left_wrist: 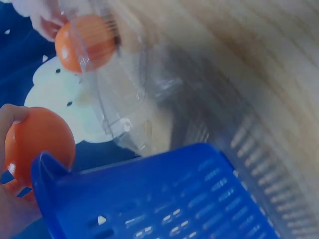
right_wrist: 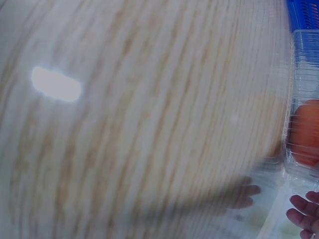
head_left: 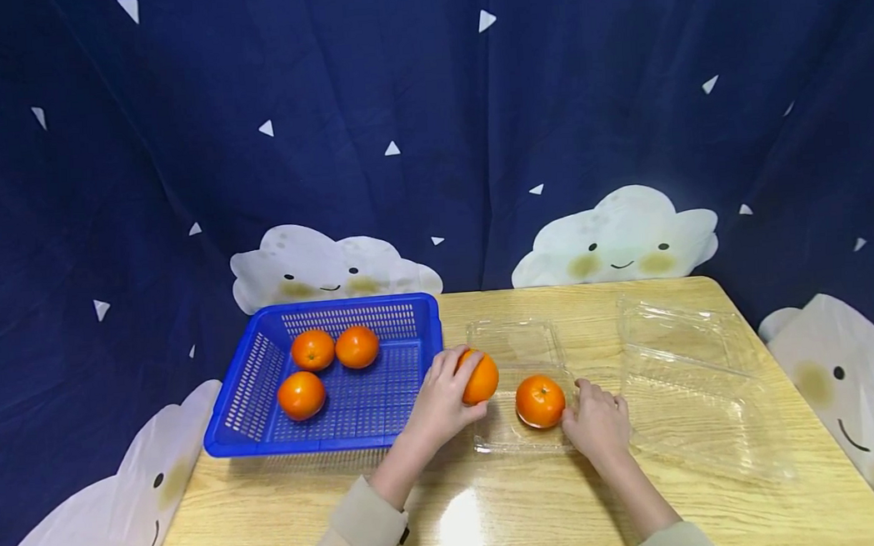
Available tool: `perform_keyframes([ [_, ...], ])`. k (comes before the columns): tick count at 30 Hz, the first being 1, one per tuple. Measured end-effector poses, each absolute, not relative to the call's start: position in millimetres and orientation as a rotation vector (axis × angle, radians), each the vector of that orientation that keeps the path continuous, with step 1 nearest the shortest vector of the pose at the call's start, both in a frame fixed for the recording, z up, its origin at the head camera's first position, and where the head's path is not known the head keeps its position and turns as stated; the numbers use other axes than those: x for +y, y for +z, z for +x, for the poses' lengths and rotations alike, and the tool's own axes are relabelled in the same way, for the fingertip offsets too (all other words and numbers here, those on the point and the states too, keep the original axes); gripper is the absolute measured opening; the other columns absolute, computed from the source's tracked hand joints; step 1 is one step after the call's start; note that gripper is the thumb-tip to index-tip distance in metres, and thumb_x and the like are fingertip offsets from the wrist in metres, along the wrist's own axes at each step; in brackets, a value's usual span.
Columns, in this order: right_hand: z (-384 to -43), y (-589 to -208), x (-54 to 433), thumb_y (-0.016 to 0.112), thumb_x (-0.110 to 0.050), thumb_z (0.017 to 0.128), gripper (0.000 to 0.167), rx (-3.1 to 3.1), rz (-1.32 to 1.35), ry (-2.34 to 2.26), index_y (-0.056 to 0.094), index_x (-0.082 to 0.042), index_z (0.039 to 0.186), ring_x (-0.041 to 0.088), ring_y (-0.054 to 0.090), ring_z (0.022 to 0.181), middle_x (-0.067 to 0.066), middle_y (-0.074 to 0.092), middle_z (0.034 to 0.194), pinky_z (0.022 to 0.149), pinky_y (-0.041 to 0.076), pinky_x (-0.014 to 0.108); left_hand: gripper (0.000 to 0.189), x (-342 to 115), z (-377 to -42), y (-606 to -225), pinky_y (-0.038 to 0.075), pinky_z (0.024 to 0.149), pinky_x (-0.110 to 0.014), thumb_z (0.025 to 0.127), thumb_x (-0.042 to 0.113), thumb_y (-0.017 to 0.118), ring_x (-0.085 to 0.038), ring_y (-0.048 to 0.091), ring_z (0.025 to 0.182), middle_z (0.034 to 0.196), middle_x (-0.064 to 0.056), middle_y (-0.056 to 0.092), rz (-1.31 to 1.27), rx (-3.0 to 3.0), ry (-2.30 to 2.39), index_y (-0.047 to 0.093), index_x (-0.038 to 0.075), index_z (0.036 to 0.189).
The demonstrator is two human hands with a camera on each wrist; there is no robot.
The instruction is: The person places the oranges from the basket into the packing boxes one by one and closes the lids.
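My left hand (head_left: 439,398) grips an orange (head_left: 481,377) between thumb and fingers, just past the right rim of the blue basket (head_left: 215,447). In the left wrist view that orange (left_wrist: 42,142) is beside the basket's corner. A second orange (head_left: 540,401) sits in the near half of an opened clear plastic box (head_left: 507,442). Beside this box's right edge is my right hand (head_left: 600,420), its fingers loosely bent and holding nothing. The right wrist view has the fingers (right_wrist: 301,205) close to the box wall, partly cut off by the frame.
Three oranges lie in the basket's left part, one of them near the front (head_left: 301,396). Another opened clear plastic box (head_left: 703,390) stands on the right of the wooden table (head_left: 542,509). A dark blue curtain (head_left: 425,73) with clouds hangs behind the table.
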State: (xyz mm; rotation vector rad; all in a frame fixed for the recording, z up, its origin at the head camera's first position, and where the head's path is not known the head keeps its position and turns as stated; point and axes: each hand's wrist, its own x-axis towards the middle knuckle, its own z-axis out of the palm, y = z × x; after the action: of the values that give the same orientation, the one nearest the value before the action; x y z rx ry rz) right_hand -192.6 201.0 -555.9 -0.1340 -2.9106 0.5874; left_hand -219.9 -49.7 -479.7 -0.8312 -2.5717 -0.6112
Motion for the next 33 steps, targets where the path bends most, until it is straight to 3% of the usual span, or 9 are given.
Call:
perform_keyframes([
  [18, -193, -558, 201, 0.052, -0.018, 0.077, 0.046, -2.900, -0.125, 0.573, 0.050, 0.003, 0.119, 0.040, 0.052, 0.100, 0.022, 0.059, 0.109, 0.093, 0.026, 0.054, 0.064, -31, -205, -499, 0.041, 0.095, -0.042, 0.071, 0.035, 0.072, -0.026, 0.043, 0.118, 0.129, -0.010, 0.045, -0.968, -2.729, -0.591, 0.049, 0.015, 0.128],
  [33, -194, -558, 201, 0.052, -0.016, 0.077, 0.046, -2.890, -0.116, 0.585, 0.051, 0.004, 0.118, 0.041, 0.054, 0.097, 0.024, 0.059, 0.109, 0.092, 0.027, 0.057, 0.070, -25, -200, -511, 0.041, 0.095, -0.039, 0.068, 0.037, 0.073, -0.025, 0.044, 0.115, 0.128, -0.011, 0.047, -0.993, -2.776, -0.592, 0.049, 0.013, 0.129],
])
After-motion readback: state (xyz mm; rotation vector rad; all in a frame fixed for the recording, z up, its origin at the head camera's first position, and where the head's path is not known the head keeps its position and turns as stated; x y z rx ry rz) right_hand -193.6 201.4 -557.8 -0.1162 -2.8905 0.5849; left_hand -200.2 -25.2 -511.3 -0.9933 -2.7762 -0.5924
